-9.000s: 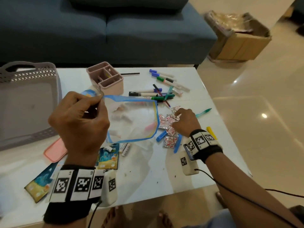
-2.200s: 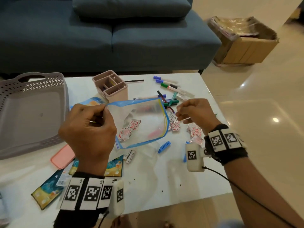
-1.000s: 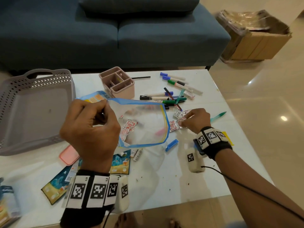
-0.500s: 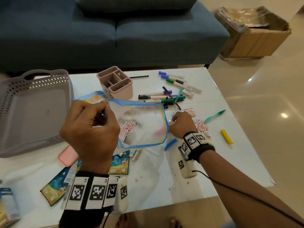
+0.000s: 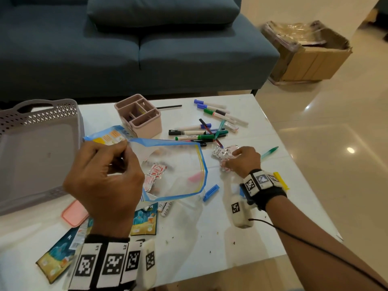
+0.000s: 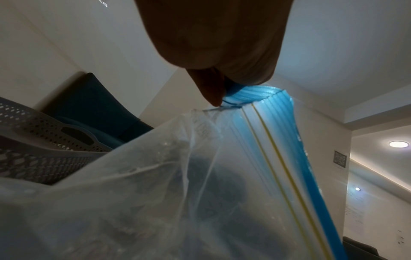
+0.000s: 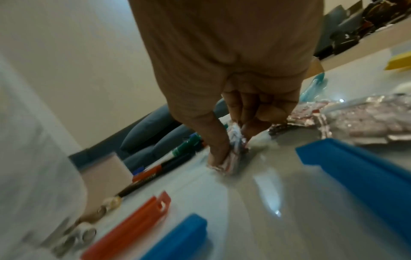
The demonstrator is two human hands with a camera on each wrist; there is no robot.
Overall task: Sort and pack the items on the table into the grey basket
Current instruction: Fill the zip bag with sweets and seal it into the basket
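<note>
My left hand [image 5: 126,146] pinches the blue zip rim of a clear plastic bag [image 5: 178,175] and holds it up over the table; the thumb and finger show on the rim [image 6: 235,95]. Silver-and-red candy wrappers [image 5: 155,172] lie inside the bag. Right of the bag's mouth, my right hand [image 5: 230,159] is down on a small pile of the same wrappers [image 5: 223,152]. Its thumb and fingers pinch one wrapper [image 7: 233,151] against the table. The grey basket [image 5: 48,114] stands at the left with nothing in it.
A pink desk organiser [image 5: 140,119] and a heap of markers [image 5: 201,132] lie behind the bag. Blue clips [image 5: 211,192], a yellow clip [image 5: 280,180], a green pen [image 5: 269,151], a pink lid [image 5: 74,213], drink sachets [image 5: 144,220] and small batteries [image 5: 165,207] are scattered nearby. The sofa stands behind the table.
Wrappers have gone into the bag since nine seconds ago. In the last half second my right hand has shifted right from the bag's mouth to the loose wrappers. My left hand still holds the bag.
</note>
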